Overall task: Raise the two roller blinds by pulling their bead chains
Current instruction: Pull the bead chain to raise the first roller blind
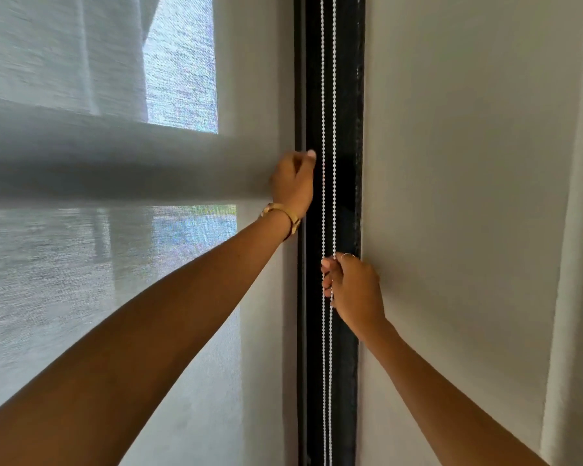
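Right hand (354,290) closed around the white bead chain (327,129), fingers (327,274) curled on both strands. Chain hangs as two parallel strands down the black window frame (345,196). Left hand (293,185) higher, fisted at the frame's left edge; whether it holds anything, cannot tell. Gold bracelet (283,213) on that wrist. Sheer grey blind (115,264) left, opaque pale blind (468,196) right.

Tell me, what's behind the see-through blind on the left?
Through the sheer left blind you can see window panes with bright blurry daylight, and pale bars between them. What is outside is too blurred to tell. The left hand is at the blind's edge.
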Demonstrator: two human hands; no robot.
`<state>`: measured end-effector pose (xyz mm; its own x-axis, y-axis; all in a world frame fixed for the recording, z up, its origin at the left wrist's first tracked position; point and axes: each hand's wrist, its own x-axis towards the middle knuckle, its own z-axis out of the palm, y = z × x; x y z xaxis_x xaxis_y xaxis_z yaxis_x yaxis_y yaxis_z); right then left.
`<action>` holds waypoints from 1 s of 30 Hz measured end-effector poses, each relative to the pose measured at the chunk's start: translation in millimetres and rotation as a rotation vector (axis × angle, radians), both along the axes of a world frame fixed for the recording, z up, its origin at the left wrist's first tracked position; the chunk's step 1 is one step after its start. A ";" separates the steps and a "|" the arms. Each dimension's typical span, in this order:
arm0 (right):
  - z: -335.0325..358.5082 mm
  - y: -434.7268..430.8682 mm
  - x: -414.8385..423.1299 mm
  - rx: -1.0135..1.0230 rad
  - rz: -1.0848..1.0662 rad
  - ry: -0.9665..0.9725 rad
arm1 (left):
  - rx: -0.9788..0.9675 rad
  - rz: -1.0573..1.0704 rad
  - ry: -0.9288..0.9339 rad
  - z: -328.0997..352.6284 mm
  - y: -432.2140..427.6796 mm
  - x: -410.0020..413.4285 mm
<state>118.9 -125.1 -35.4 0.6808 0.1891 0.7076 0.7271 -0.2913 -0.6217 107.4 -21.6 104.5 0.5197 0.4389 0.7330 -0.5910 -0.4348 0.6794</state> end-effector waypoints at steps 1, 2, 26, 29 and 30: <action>-4.4 -0.2 1.2 0.041 0.020 0.012 | -0.011 0.063 -0.074 8.9 -1.9 -0.5; -8.2 0.3 0.9 0.072 0.038 0.027 | -0.021 0.095 -0.137 18.5 -4.4 -2.3; 13.7 -18.5 -7.6 0.100 0.821 0.335 | -0.051 -0.245 -0.227 16.2 -35.6 -51.8; 35.7 -26.0 -18.5 0.299 0.901 0.360 | -0.073 -0.295 -0.196 -24.7 -29.5 -60.0; 42.8 -25.9 -21.8 0.339 0.862 0.337 | -0.082 -0.316 -0.179 -38.2 -30.2 -62.0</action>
